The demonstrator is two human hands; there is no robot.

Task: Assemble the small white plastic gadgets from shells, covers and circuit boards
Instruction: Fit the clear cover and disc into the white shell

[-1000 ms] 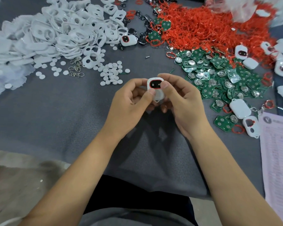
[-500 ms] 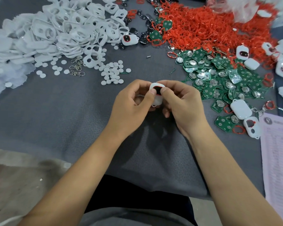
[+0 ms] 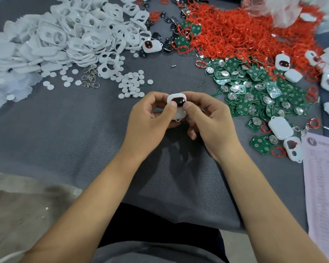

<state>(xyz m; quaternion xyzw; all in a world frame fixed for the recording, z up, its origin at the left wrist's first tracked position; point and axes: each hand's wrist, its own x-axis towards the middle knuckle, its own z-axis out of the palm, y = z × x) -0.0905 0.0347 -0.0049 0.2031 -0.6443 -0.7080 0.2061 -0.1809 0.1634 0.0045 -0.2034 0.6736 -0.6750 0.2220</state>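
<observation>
Both hands close around one small white gadget [image 3: 177, 106] held just above the grey surface [image 3: 65, 130], straight ahead of the person. The left hand [image 3: 150, 120] grips its left side with curled fingers and a thumb on the front face; the right hand [image 3: 209, 120] grips the right side the same way, both thumb tips resting at the lower edge of the black, red-rimmed window. The gadget's long axis runs away from the body, window end farthest, a small loop end nearest and partly hidden under the thumbs. Neither hand is nearer; it sits squarely between them, so the pressing together of the halves appears to rest on both thumbs alike. Beyond lie the supplies: white shells [image 3: 68, 33] to the far left, small white discs [image 3: 130, 84] just ahead, green circuit boards [image 3: 254, 88] near the right hand, red rings [image 3: 245, 31] behind them. Open cloth lies toward the body; a printed sheet [image 3: 323, 186] lines the right edge.
</observation>
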